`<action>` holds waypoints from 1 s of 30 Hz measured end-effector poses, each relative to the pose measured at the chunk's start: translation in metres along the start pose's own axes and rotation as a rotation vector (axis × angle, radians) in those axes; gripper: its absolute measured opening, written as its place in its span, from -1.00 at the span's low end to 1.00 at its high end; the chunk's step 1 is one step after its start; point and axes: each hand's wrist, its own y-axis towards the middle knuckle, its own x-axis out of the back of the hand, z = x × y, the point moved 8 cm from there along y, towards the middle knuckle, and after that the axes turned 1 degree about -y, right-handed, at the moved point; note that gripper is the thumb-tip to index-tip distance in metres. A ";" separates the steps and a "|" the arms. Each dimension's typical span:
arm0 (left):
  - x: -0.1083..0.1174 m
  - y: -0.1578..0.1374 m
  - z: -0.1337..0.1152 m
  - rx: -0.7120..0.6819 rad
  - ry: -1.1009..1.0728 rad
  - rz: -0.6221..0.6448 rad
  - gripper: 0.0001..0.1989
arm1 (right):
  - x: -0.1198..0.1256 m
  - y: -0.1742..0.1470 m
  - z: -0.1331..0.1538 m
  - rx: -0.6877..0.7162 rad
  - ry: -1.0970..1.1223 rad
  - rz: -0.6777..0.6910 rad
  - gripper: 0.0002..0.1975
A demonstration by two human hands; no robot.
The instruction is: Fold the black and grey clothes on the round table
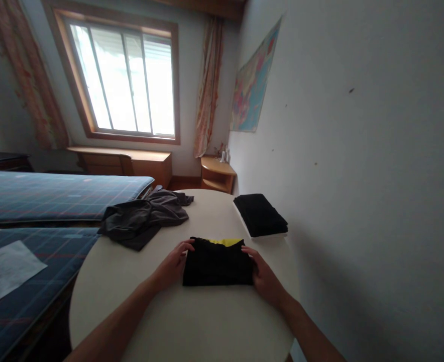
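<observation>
A folded black garment (218,264) lies on the round cream table (207,322) in front of me, a strip of yellow (227,242) showing along its far edge. My left hand (177,259) grips its left side, fingertips over the far left corner. On the opposite side, my right hand (261,271) has its fingers curled over the right edge and the far right corner; the thumbs are mostly hidden. Beyond my left hand, a crumpled dark grey garment (150,213) is spread at the table's left rim. Farther right sits a stack of folded black clothes (261,215) on something flat and white.
Beds with blue plaid mattresses (56,196) stand at the left, a sheet of paper (11,271) on the nearer one. A white wall (376,201) rises close to the table's right side. A small wooden corner shelf (218,168) and a low wooden cabinet (150,163) are behind.
</observation>
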 end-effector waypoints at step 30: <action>0.022 0.049 0.048 0.252 0.214 -0.223 -0.86 | 0.007 0.078 -0.052 -0.090 -0.091 -0.119 -0.64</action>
